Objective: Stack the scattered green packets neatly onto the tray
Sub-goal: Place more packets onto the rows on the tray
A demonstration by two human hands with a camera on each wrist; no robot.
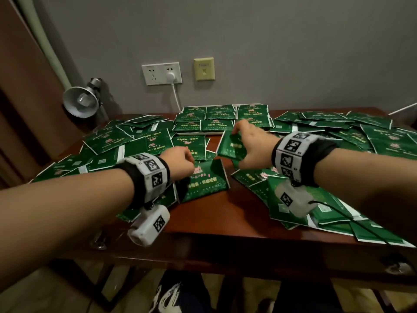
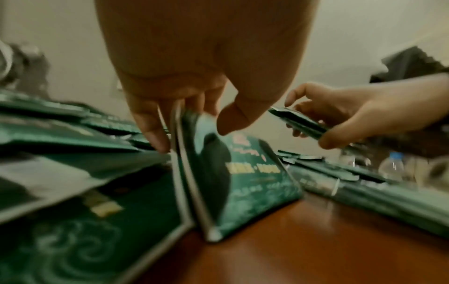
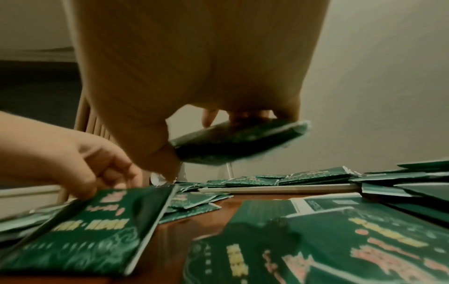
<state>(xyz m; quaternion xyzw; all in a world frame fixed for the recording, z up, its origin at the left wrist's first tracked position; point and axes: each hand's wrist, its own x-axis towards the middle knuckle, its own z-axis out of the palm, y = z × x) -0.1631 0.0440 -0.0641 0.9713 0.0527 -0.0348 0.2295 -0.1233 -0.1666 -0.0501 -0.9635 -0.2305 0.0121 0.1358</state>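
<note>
Green printed packets lie scattered over the brown table (image 1: 225, 222). At the table's back a white tray (image 1: 211, 132) carries neat rows of packets (image 1: 217, 119). My left hand (image 1: 180, 160) pinches the far edge of a packet (image 1: 204, 179) near the table's middle, tilting it up (image 2: 240, 184). My right hand (image 1: 250, 141) holds a small stack of packets (image 1: 232, 146) in the air, thumb on one side and fingers on the other (image 3: 238, 140), just in front of the tray (image 3: 279, 189).
A metal clamp lamp (image 1: 82, 101) stands at the table's back left. A white cable (image 1: 176, 98) runs from the wall socket (image 1: 161, 73) down behind the tray. Piles of packets cover the left (image 1: 112, 141) and right (image 1: 372, 136) sides. A water bottle (image 2: 392, 169) stands to the right.
</note>
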